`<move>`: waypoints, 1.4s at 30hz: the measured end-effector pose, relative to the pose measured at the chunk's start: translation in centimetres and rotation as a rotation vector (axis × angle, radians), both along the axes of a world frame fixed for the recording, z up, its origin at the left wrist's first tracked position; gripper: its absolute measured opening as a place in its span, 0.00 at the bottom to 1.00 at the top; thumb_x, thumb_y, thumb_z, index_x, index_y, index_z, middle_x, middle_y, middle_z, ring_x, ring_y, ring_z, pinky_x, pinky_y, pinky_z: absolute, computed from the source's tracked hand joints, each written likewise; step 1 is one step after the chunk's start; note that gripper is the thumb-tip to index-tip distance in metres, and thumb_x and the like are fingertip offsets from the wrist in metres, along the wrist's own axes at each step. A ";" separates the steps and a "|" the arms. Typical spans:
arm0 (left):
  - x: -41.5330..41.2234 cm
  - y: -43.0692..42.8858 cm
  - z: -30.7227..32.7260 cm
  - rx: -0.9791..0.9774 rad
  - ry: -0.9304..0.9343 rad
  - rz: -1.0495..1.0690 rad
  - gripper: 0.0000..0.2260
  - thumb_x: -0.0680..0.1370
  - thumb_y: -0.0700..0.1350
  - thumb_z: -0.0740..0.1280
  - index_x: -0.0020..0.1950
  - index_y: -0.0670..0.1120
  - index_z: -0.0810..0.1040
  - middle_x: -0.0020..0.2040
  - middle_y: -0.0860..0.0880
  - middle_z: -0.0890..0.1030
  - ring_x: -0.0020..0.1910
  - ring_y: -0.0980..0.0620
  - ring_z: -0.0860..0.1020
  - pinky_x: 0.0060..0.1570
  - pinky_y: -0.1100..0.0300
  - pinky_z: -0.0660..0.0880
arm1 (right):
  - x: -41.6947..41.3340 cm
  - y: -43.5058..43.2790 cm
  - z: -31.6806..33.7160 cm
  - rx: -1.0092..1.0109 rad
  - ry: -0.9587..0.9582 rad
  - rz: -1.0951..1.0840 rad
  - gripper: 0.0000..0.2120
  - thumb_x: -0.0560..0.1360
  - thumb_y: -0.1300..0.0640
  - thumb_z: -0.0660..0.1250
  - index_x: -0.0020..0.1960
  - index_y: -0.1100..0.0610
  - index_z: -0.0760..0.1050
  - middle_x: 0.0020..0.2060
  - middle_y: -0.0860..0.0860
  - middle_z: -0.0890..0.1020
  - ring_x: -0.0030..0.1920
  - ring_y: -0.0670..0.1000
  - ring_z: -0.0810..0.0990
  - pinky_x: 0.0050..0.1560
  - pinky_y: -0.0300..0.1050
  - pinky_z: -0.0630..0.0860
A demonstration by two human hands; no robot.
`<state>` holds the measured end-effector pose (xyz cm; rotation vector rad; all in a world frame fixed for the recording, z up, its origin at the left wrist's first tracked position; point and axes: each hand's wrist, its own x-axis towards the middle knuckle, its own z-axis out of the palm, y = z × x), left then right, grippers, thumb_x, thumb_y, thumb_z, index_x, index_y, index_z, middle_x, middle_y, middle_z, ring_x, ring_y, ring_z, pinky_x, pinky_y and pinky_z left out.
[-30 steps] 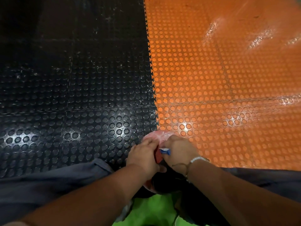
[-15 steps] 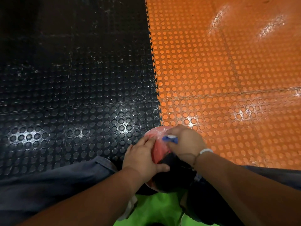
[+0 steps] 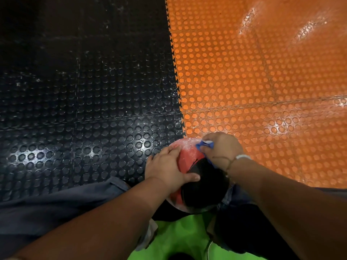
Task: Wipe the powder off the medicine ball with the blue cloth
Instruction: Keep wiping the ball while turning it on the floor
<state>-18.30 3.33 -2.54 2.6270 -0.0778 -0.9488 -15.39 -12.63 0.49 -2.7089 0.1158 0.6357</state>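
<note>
**Wiping under way, powder still on the far crown of the ball**

The fingers of the right hand are curled tight round the blue cloth. Only a small bunched fold shows past the knuckles, pressed to the far upper side of the medicine ball. The left hand lies flat on the ball's left flank, fingers straight and spread and the thumb laid across the top. It holds nothing and seems only to steady the ball.

The ball sits low in the middle of the view, between the person's dark trouser legs. It lies at the seam where the black floor mat meets the orange floor mat.

A white film of powder dusts the crown just beside the cloth, and a pale smear shows at the lower left edge. The red panel between the hands looks largely clean, so I judge the job roughly midway, with the far side and underside left.

The ball looks round, with a finely grained skin in red and black panels. Both mats are glossy rubber with raised round studs and toothed interlocking edges. The cloth looks soft and thin.
</note>
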 end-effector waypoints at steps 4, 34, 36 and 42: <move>-0.6 -0.2 -0.4 -0.017 -0.084 -0.004 0.39 0.68 0.66 0.68 0.75 0.56 0.60 0.72 0.54 0.64 0.70 0.51 0.65 0.72 0.50 0.57 | -2.3 3.2 0.6 0.011 -0.085 0.384 0.14 0.74 0.54 0.60 0.58 0.51 0.76 0.52 0.51 0.78 0.53 0.53 0.74 0.56 0.44 0.69; -0.9 1.0 0.1 0.007 -0.009 -0.050 0.49 0.63 0.73 0.67 0.77 0.58 0.50 0.76 0.54 0.57 0.74 0.52 0.59 0.75 0.46 0.47 | 0.0 -1.8 -0.6 -0.116 0.089 -0.065 0.08 0.77 0.51 0.61 0.48 0.52 0.77 0.44 0.53 0.80 0.42 0.52 0.75 0.41 0.40 0.70; -0.7 1.1 0.1 0.013 -0.008 -0.058 0.49 0.63 0.72 0.68 0.77 0.58 0.51 0.76 0.54 0.59 0.74 0.52 0.60 0.75 0.46 0.47 | -0.9 -0.7 -0.8 -0.135 0.011 0.022 0.10 0.78 0.53 0.58 0.53 0.53 0.77 0.51 0.52 0.80 0.48 0.51 0.75 0.49 0.41 0.72; -0.3 1.1 -0.1 0.026 -0.016 -0.050 0.45 0.67 0.68 0.67 0.77 0.55 0.52 0.75 0.52 0.60 0.74 0.52 0.60 0.75 0.48 0.47 | -2.1 3.1 0.3 0.058 -0.096 0.408 0.12 0.76 0.53 0.59 0.56 0.50 0.76 0.54 0.47 0.78 0.55 0.50 0.73 0.60 0.45 0.69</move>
